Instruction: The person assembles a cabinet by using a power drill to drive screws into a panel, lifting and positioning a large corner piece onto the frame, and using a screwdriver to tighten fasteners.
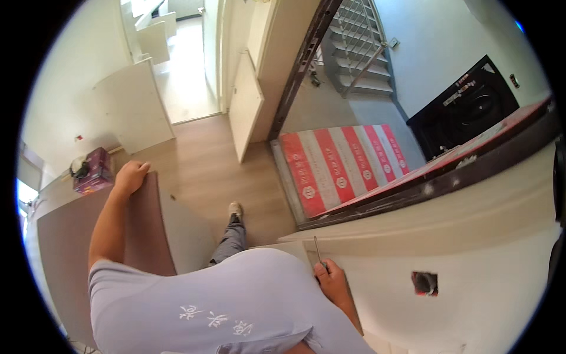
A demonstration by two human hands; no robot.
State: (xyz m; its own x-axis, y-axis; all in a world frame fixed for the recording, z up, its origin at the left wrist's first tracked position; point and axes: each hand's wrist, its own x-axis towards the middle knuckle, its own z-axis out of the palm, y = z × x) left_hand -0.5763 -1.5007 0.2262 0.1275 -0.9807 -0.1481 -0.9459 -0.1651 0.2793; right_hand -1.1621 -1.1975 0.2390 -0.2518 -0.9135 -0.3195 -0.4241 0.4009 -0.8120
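— While I watch from the head view, tell me what each hand has.

— As I read it, the left hand lies palm-down over the top edge of a brown board that stands on edge at the person's left, fingers curled loosely over the rim, not clamped. The right hand is closed round a thin pencil-like tool, its tip against the pale panel on the right, close to the panel's upper edge.

— And where does that board sit in the room?

— It stands low on the left, over the wood floor, with a purple box just beyond its far corner. White panels lean against the wall farther off, and a red-and-white striped sheet covers the doorway threshold.

— How would the board handle?

— I judge it stiff, flat and fairly heavy for its thickness; a large sheet like that would swing or tip if held by one corner. The faces look smooth, so a flat palm may slide. I would grip along the top edge, as the left hand does, and add a second hold lower on a side edge.

— The pale panel?

— Rigid too, with a small square cut-out to the right of the hand; edges near that hole could chip.
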